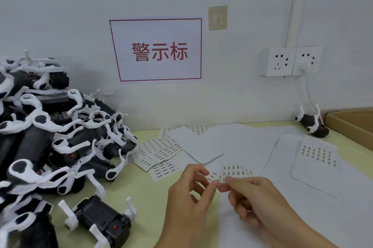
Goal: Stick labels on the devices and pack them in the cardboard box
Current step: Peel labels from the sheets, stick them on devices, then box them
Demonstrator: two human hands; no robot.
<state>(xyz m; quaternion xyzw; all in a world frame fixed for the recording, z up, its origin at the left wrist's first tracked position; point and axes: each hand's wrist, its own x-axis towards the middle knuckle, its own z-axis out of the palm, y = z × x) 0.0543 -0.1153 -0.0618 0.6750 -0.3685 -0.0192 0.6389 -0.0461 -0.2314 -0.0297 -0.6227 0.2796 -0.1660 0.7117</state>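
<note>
My left hand (189, 199) and my right hand (254, 201) meet at their fingertips over the table, both pinching a small label sheet (236, 172) at its near edge. A large pile of black devices with white arms (50, 126) fills the left side. One single device (101, 219) lies apart at the front left, close to my left hand. Another device (311, 123) lies by the wall at the back right. A corner of the open cardboard box (351, 124) shows at the right edge.
Cut label sheets (159, 150) and blank backing papers (199, 146) are strewn over the green table. A backing sheet with a few labels left (316, 158) lies at the right. Wall sockets (290, 61) with a plugged cable sit above the back right device.
</note>
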